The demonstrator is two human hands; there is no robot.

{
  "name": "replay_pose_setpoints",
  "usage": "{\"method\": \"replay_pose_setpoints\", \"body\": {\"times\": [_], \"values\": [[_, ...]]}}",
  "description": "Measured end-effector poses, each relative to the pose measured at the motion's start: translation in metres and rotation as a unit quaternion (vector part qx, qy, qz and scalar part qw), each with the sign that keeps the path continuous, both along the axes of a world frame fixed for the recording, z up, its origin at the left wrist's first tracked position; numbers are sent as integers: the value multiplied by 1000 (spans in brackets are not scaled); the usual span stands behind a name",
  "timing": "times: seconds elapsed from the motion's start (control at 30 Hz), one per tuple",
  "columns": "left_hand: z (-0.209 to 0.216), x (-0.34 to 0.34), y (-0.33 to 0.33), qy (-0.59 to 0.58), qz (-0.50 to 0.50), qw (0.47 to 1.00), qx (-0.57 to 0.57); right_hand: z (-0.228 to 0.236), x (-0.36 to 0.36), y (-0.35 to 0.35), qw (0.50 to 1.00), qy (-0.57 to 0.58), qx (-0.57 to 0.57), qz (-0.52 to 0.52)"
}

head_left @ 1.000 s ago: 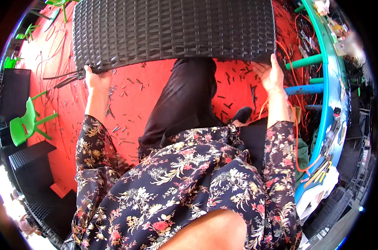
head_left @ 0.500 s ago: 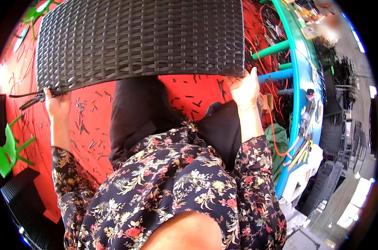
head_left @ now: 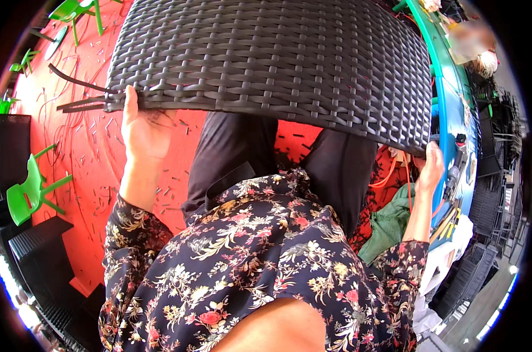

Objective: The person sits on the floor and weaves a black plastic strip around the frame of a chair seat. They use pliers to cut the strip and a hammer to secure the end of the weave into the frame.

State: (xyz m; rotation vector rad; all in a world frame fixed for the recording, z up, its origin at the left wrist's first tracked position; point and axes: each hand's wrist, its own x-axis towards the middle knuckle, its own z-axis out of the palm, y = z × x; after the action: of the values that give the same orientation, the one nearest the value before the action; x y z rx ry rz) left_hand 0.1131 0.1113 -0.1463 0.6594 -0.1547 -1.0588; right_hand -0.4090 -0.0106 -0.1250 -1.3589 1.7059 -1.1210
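A large dark wicker panel, woven from flat black strands, spans the space before my knees, its near edge tilted down to the right. At its near left corner my left hand grips the edge, thumb on top and fingers underneath. Loose black strand ends stick out from that corner past the thumb. My right hand holds the near right corner, thumb up along the side; its fingers are partly hidden beneath the panel. Whatever frame or legs the panel has below cannot be seen.
Cut black scraps litter the red floor. To the right stands a blue-and-green table with hand tools, and a green cloth hangs near it. A green chair is at left. Another person is at the far right.
The panel has shifted right and nearer in view, its right end now lower than its left. Both my hands have moved right with it, still gripping its corners.
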Motion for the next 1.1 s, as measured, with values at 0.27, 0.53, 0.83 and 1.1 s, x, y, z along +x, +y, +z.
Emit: {"method": "replay_pose_setpoints", "body": {"times": [0.27, 0.53, 0.83, 1.1], "values": [[-1, 11, -4, -18, 75, 994, 81, 44, 211, 46, 787, 245, -364, 434], [-13, 19, 3, -6, 54, 996, 74, 18, 264, 45, 754, 328, -324, 467], [-43, 42, 34, -53, 1, 986, 160, -7, 282, 60, 706, 363, -208, 572], [-44, 27, 65, -233, -7, 940, 251, -11, 287, 56, 715, 347, -221, 564]]}}
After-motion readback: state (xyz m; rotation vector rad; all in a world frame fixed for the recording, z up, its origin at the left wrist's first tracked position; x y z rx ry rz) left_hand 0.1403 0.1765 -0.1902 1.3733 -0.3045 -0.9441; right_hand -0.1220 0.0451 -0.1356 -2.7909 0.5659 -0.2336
